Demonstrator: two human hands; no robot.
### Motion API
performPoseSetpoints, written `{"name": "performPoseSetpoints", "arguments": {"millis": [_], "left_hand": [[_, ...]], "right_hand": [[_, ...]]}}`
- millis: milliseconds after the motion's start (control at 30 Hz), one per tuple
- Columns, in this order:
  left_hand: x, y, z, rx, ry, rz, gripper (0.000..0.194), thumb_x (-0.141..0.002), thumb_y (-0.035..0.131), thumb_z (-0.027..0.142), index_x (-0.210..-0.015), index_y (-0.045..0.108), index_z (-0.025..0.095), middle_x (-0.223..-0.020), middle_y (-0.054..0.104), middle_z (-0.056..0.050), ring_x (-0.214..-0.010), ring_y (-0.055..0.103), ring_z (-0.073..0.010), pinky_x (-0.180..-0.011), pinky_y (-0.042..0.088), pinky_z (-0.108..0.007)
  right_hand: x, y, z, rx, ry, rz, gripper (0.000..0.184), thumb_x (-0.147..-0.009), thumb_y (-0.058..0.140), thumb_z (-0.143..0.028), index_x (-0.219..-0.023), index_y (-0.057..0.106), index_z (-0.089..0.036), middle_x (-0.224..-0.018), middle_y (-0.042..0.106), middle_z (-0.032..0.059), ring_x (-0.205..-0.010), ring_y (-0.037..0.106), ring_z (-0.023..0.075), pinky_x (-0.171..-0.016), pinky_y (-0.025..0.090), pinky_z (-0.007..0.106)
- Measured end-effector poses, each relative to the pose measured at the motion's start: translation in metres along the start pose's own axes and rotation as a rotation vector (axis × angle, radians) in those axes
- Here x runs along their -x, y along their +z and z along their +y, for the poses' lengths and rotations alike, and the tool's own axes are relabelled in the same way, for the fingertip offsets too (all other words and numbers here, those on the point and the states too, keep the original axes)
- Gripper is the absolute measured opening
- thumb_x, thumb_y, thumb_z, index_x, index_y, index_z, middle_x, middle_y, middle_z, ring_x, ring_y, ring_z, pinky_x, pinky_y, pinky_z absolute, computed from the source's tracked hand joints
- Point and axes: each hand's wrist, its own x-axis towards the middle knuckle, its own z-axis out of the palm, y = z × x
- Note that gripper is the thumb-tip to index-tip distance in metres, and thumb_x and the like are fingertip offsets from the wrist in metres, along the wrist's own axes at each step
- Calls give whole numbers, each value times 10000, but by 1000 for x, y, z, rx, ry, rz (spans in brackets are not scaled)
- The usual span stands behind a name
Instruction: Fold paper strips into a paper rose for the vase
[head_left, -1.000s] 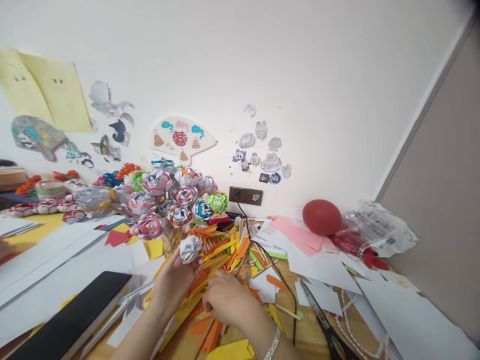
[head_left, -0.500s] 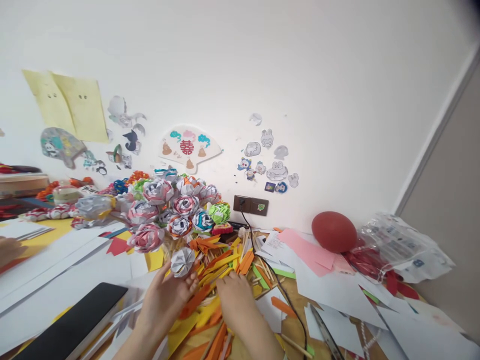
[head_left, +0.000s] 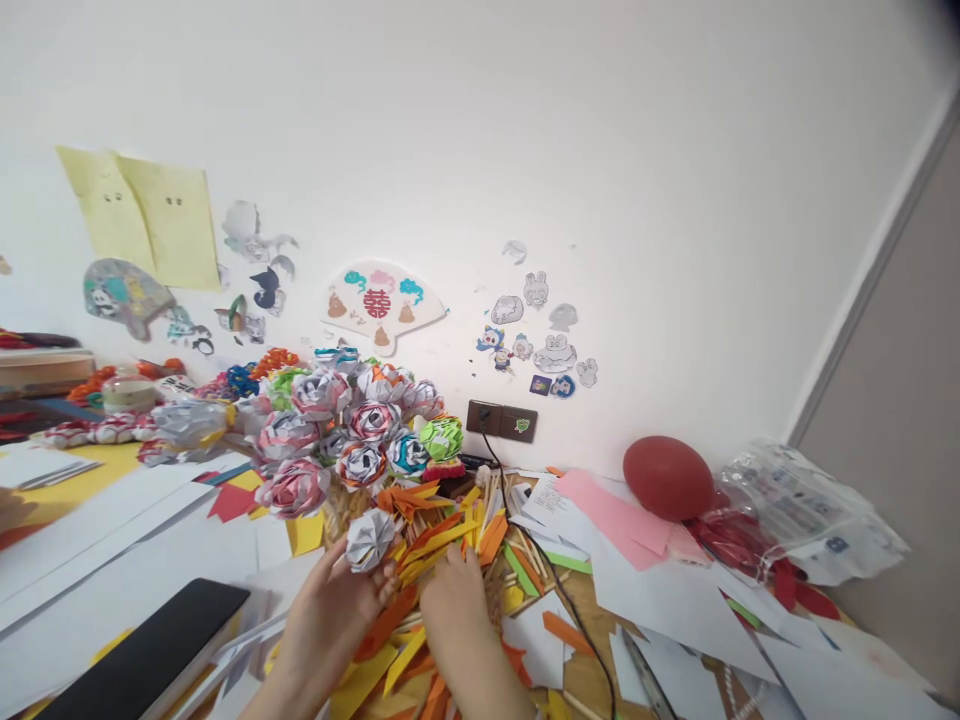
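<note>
My left hand (head_left: 337,600) is closed around a white folded paper flower (head_left: 370,541), held upright over the table with the bloom above my thumb and fingers. To its right, my right hand (head_left: 455,600) reaches palm down into a heap of orange and yellow folded paper strips (head_left: 435,545). Its fingers are curled together at the fingertips, and what they grip, if anything, is hidden. Just behind my left hand stands a bunch of finished paper flowers (head_left: 375,422) in white, pink, orange, blue and green.
A black flat box (head_left: 150,645) lies at left on white paper sheets (head_left: 105,550). A black cable (head_left: 555,575) runs from the wall socket (head_left: 501,420). Scissors (head_left: 646,675), a red balloon (head_left: 667,477) and a plastic bag (head_left: 817,505) are at right. Another person's hand (head_left: 11,508) shows at the left edge.
My right hand has moved a little to the left within the paper strips, and some strips there have shifted. My left hand still holds the white flower. The view has tilted slightly.
</note>
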Motion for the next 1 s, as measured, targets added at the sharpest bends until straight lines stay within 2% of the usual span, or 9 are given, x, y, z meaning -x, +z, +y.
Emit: {"name": "performPoseSetpoints", "arguments": {"millis": [100,300,500,600,700,767,833,933,1000], "left_hand": [[2,2,0,-4,6,-6,110,-741,597,238,-811,657,178,-718,697,-54,-615,636,-192,-607,536,-313],[3,6,3,28,8,33,159,-730,580,250,-840,660,167,-756,701,-72,-620,636,-199,-614,541,-329],[6,9,4,47,54,-9,249,-736,602,235,-972,650,174,-748,700,-57,-604,625,-192,-596,539,-311],[8,12,3,55,55,-28,231,-766,584,233,-973,655,161,-756,701,-61,-614,627,-185,-615,538,-306],[8,12,1,67,90,-19,197,-777,574,219,-940,668,157,-820,714,-69,-680,646,-189,-641,537,-298],[7,11,-2,60,80,-38,193,-775,579,233,-919,679,152,-839,725,-76,-698,656,-200,-667,540,-311],[7,10,-6,53,38,-77,203,-774,579,259,-899,691,146,-843,733,-86,-707,662,-220,-716,539,-351],[8,8,-14,74,16,-114,205,-780,563,255,-888,704,153,-888,740,-90,-817,665,-257,-827,509,-419],[9,7,-20,80,18,-130,205,-781,561,245,-895,709,160,-924,740,-86,-882,654,-272,-875,482,-442]], "right_hand": [[-15,2,-10,29,92,-8,224,-821,533,-48,-954,706,-102,-1050,668,195,-1062,551,279,-845,417,426],[-30,0,-17,10,255,-8,293,-811,478,19,-966,696,-101,-975,688,203,-969,634,280,-755,475,404],[-24,-7,-12,-85,271,-31,170,-712,664,-150,-866,716,-101,-886,710,184,-884,668,304,-708,511,370],[-17,-21,-8,-144,262,16,199,-792,556,-157,-911,709,-109,-916,709,164,-915,663,277,-736,509,335],[-5,-40,-1,-182,264,82,286,-870,420,-142,-996,674,-113,-973,691,152,-928,656,250,-735,503,316],[8,-49,4,-196,278,118,310,-891,373,-153,-957,674,-117,-940,686,144,-881,659,252,-709,497,323],[26,-50,6,-240,268,274,298,-890,370,-159,-889,668,-146,-879,670,116,-825,650,236,-686,481,311],[63,-34,6,-236,162,453,274,-876,377,-159,-762,624,-185,-772,628,81,-740,622,213,-624,451,285],[89,-13,5,-207,-25,523,233,-871,406,-179,-736,594,-210,-739,615,53,-707,611,200,-603,437,269]]}}
